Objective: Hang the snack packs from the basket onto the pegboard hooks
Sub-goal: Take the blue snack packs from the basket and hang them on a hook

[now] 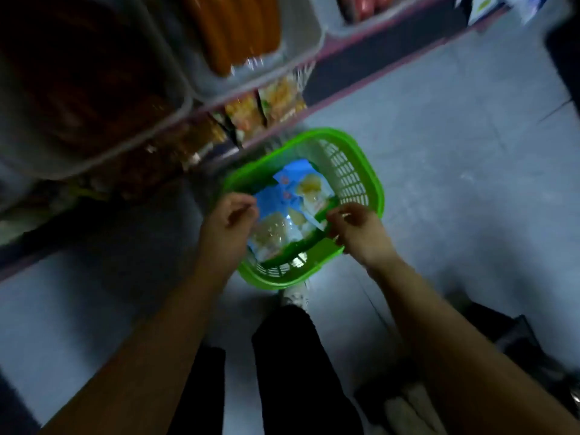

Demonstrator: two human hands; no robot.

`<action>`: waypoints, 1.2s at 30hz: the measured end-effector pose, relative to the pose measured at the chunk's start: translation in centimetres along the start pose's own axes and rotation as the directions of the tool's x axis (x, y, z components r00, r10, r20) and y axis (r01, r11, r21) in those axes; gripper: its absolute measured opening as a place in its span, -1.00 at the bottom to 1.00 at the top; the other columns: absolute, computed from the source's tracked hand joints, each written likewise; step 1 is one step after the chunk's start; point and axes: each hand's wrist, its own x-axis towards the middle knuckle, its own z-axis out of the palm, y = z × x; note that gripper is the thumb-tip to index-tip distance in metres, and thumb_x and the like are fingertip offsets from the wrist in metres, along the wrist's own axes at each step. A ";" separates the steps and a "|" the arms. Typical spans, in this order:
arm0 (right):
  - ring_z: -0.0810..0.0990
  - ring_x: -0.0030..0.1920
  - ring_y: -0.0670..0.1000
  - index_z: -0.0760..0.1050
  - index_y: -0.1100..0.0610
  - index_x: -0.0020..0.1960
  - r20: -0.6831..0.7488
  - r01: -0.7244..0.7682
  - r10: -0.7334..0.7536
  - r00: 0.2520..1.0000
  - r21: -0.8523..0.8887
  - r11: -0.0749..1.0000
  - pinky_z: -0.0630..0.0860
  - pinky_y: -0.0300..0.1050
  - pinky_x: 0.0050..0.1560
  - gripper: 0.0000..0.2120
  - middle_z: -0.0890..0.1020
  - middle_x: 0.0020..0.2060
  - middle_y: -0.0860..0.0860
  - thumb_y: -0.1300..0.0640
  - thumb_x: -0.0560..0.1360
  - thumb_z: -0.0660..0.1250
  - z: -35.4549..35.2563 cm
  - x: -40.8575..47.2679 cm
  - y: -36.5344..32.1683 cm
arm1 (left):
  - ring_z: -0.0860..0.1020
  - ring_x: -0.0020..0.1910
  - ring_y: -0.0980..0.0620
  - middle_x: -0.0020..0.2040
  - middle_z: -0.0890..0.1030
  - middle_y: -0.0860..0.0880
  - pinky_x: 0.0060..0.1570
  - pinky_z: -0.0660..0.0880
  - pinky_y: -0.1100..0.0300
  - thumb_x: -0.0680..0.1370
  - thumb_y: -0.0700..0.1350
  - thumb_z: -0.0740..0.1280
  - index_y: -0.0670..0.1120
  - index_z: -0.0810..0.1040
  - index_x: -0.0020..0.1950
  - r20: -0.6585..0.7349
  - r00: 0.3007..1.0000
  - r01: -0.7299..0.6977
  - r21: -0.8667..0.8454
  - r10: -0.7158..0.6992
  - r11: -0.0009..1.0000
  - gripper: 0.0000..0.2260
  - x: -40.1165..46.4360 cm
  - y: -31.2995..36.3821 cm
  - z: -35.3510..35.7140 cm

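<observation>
A green plastic basket point(351, 152) stands on the grey floor below me. Blue, white and green snack packs point(301, 196) lie inside it, overlapping. My left hand point(229, 227) reaches over the basket's left rim, fingers curled, touching the left edge of the top pack. My right hand point(357, 233) is at the basket's right rim with fingers curled at the pack's right edge. The view is blurred, so whether either hand pinches a pack cannot be told. No pegboard hooks show.
A shelf unit point(361, 48) runs along the left and top, with grey bins of orange sausages point(238, 29) and orange snack bags point(266, 108) lower down. My black-trousered legs point(292, 356) and a white shoe point(296, 296) are just behind the basket.
</observation>
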 end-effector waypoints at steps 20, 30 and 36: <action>0.41 0.34 0.16 0.30 -0.04 0.41 0.202 0.281 -0.197 0.959 -0.737 0.615 0.14 0.20 0.36 -0.38 0.47 0.34 0.09 -0.32 0.45 0.10 11.4 26.6 18.2 | 0.31 0.37 -0.30 0.39 0.34 -0.28 0.33 0.29 -0.17 0.52 -0.19 0.34 -0.22 0.29 0.41 0.007 0.966 0.086 0.935 -0.260 0.343 -0.51 22.4 -24.2 7.5; 0.25 0.39 0.23 0.39 0.05 0.35 0.196 0.168 -0.028 0.980 -0.751 0.639 0.26 0.13 0.35 -0.43 0.31 0.38 0.20 -0.22 0.44 0.31 11.1 30.1 17.1 | 0.47 -0.01 0.03 -0.01 0.51 0.00 -0.27 0.36 0.32 0.47 -0.04 0.41 -0.05 0.51 0.08 -0.190 0.929 0.349 0.161 -0.318 0.923 -0.78 21.4 -22.9 7.5; 0.27 0.44 0.18 0.07 0.09 0.50 0.055 -0.230 0.265 0.963 -0.355 0.906 0.28 0.16 0.41 0.16 0.29 0.44 0.13 -0.14 0.10 0.62 11.3 32.0 17.2 | 0.41 0.30 -0.22 0.36 0.42 -0.22 0.03 0.33 0.12 0.57 -0.23 0.26 -0.19 0.37 0.39 -0.220 0.837 0.546 0.262 -0.501 0.796 -0.62 21.1 -24.5 7.5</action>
